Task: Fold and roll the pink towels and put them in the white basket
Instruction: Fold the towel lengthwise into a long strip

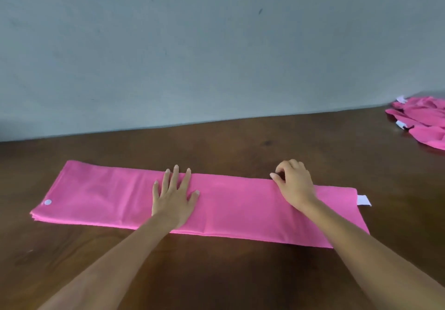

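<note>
pressing flat left hand (173,195) on folded towel (240,210), right hand (294,181) pinching its far edge, long axis running 9-to-3 o'clock.

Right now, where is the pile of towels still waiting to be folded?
In the head view, the pile sits at the far right edge of the wooden table, against the grey wall, well beyond the right hand.

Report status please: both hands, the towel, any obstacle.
Left hand flat on folded towel. Right hand pinching its far edge. Not rolled yet. More towels far right; no obstacle, basket not in view.
</note>
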`<state>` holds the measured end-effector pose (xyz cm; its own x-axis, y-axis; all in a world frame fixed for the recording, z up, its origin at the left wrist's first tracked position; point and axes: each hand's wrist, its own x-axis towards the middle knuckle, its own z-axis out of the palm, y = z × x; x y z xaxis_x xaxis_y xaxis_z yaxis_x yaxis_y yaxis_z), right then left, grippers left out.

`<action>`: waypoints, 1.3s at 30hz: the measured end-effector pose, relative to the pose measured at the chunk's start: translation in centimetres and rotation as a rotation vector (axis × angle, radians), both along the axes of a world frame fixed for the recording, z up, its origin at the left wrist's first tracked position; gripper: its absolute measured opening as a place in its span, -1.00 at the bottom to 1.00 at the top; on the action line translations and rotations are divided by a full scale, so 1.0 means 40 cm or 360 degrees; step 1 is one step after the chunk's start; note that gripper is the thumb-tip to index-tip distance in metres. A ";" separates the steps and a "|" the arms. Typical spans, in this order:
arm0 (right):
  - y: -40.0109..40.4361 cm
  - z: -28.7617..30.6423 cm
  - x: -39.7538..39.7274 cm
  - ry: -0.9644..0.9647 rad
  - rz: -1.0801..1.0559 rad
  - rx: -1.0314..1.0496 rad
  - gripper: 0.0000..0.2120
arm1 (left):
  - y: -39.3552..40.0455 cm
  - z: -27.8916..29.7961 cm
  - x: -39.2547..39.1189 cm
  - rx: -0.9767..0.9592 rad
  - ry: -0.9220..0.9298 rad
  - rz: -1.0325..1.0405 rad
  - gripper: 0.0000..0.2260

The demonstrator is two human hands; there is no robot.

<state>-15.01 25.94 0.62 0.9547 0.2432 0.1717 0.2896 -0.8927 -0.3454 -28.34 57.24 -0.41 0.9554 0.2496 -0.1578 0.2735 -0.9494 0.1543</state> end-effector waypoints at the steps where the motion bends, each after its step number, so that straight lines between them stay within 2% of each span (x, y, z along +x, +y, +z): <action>1: 0.020 -0.001 -0.012 -0.0049 0.0016 0.0095 -0.90 | -0.017 0.004 0.003 -0.0018 -0.0065 -0.0053 -0.40; 3: 0.070 0.001 -0.053 -0.0087 0.0080 0.0329 -0.92 | -0.069 0.018 0.010 -0.0043 -0.0212 -0.0217 -0.37; 6: 0.140 0.002 -0.127 0.0004 0.0124 0.0561 -0.79 | -0.158 0.025 0.028 -0.0122 -0.0259 -0.0408 -0.32; 11: 0.212 -0.008 -0.193 0.0194 0.0140 0.0449 -0.56 | -0.213 -0.011 0.033 -0.0058 -0.0162 -0.0491 -0.31; 16: 0.269 -0.008 -0.223 0.0297 0.0167 0.0482 -0.49 | -0.196 -0.029 0.018 -0.0027 -0.0178 -0.0547 -0.36; 20: 0.260 -0.037 -0.238 0.0233 0.0331 0.0072 -0.29 | -0.137 -0.006 -0.001 -0.0024 -0.0154 -0.0617 -0.36; 24: 0.272 -0.027 -0.253 0.0125 0.0455 -0.0256 -0.27 | -0.007 -0.012 -0.030 0.0010 -0.0138 -0.0590 -0.37; 32: 0.287 -0.025 -0.251 0.0139 0.0617 -0.0579 -0.22 | 0.299 -0.024 -0.080 0.0111 -0.0123 -0.0415 -0.29; 39: 0.317 -0.013 -0.256 0.0280 0.0582 -0.0731 -0.20 | 0.552 -0.019 -0.149 0.0215 -0.0049 -0.0171 -0.27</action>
<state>-25.24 38.63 0.09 0.7998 0.5723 -0.1812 0.5789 -0.8152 -0.0196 -34.30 79.34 -1.16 0.9816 0.1627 -0.1001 0.1665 -0.9856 0.0303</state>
